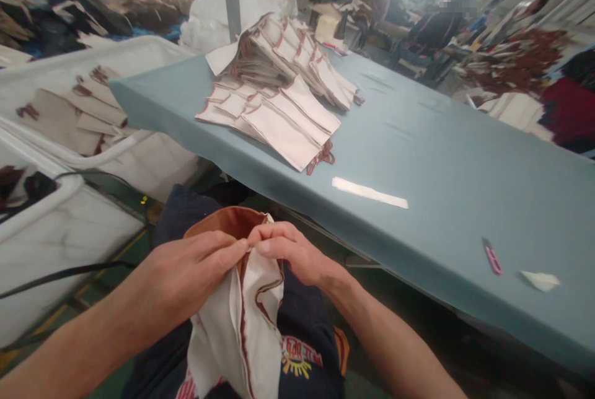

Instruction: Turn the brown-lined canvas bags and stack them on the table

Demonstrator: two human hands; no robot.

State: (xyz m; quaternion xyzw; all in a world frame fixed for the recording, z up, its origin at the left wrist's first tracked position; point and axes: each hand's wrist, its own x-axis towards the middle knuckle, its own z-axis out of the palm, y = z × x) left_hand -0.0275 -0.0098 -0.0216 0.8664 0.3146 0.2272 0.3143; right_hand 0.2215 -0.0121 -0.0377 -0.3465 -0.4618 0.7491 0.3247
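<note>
A cream fabric bag piece (209, 343) with a brown inside and brown seam edges hangs over my lap. My left hand (199, 266) pinches its upper edge from the left. From the other side my right hand (292, 250) grips the same edge, thumb and fingers closed near the seam. The fingertips of both hands meet at the top of the seam. On the table ahead lie stacks of similar cream pieces (292, 129) with brown edging and brown loops.
The blue-covered table (446, 182) slants across from my front to the right. On it lie a cream strip (369, 192), a pink thread snipper (493, 258) and a fabric scrap (540, 280). White bins (153, 46) with fabric pieces stand at left. A person (432, 33) sits farther back.
</note>
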